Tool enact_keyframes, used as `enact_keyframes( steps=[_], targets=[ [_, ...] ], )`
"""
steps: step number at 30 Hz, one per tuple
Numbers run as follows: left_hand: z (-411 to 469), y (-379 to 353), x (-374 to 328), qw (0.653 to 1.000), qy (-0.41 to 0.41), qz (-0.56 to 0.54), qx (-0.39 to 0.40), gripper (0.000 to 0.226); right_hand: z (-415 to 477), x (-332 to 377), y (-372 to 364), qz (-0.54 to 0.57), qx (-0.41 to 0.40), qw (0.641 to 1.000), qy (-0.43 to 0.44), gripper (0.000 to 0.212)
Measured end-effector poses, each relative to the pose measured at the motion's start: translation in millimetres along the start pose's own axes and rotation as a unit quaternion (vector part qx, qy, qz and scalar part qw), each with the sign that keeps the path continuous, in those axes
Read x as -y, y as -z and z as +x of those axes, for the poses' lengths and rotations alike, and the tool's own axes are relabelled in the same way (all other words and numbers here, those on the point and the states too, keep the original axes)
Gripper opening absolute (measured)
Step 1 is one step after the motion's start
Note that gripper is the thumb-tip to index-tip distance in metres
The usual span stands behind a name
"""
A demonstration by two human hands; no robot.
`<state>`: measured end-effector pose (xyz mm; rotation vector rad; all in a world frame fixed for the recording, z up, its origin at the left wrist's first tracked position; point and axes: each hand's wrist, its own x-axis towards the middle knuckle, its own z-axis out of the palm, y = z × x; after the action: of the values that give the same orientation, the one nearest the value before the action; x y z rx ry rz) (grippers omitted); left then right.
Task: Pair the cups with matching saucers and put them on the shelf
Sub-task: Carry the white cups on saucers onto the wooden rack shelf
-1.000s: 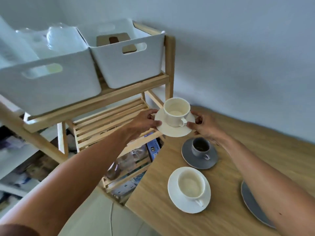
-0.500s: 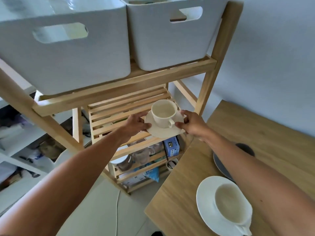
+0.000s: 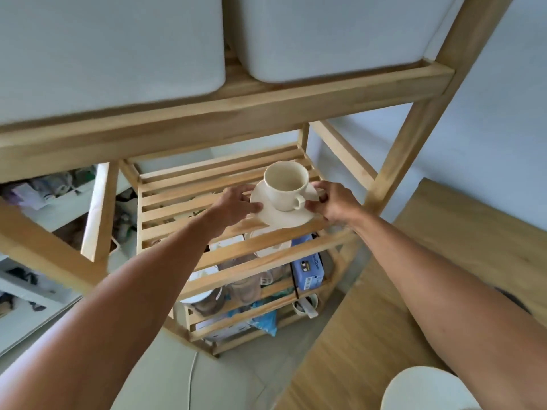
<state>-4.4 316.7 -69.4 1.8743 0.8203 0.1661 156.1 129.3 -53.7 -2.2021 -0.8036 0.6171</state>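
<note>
— Cup [image 3: 285, 187] first: where is it?

— Cream, upright, sitting on its matching cream saucer [image 3: 284, 217], a little right of the frame's centre. Its handle points toward me and to the right. The pair is over the slatted middle shelf [image 3: 183, 208] of the wooden rack. Whether the saucer is touching the slats or just above them, I cannot tell.

— And your hands?

— My left hand [image 3: 233, 204] pinches the saucer's left rim, thumb on top, fingers curled under the edge. My right hand [image 3: 333, 204] does the same on the right rim, fingers closed around it. Neither hand touches the cup itself.

— What's around it?

— Above, in the upper part of the frame, two white bins [image 3: 112, 48] sit side by side on the rack's top shelf. Below my hands, through the slats, there's a white plate-like thing I can't make out, a blue box [image 3: 309, 270], and some clutter on the lowest shelf. The wooden table [image 3: 370, 335] fills the lower right, and at the bottom right edge a white dish [image 3: 423, 389] shows only partly, cut off by the frame.
</note>
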Motion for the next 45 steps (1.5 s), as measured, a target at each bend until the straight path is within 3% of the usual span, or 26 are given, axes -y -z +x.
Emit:
enact_keyframes(
  steps=[10, 13, 22, 28, 36, 42, 45],
  targets=[
    [85, 8, -5, 0.998, -0.009, 0.046, -0.042, 0.044, 86, 1, -7, -0.001, -0.042, 0.999, 0.018, 0.044],
    [106, 9, -3, 0.998, -0.005, 0.039, -0.042, 0.053, 105, -1, -9, 0.004, -0.054, 0.998, 0.016, 0.043],
    [130, 9, 0, 0.987, -0.027, 0.151, -0.048, 0.043, 133, -4, -22, -0.009, -0.068, 0.998, 0.012, 0.055],
    [135, 9, -2, 0.961, -0.04, 0.268, -0.057, 0.047, 139, -5, -26, 0.015, -0.081, 0.997, -0.006, 0.053],
    [132, 9, 1, 0.968, -0.021, 0.239, -0.07, 0.046, 139, -7, -28, 0.022, -0.093, 0.995, -0.017, 0.049],
    [101, 18, 3, 0.979, 0.009, 0.176, -0.099, 0.061, 103, -3, -11, -0.038, -0.068, 0.997, -0.009, 0.038],
    [74, 23, 0, 0.977, -0.013, 0.178, -0.115, 0.059, 77, -1, 0, -0.071, -0.037, 0.997, 0.002, 0.05]
  ],
)
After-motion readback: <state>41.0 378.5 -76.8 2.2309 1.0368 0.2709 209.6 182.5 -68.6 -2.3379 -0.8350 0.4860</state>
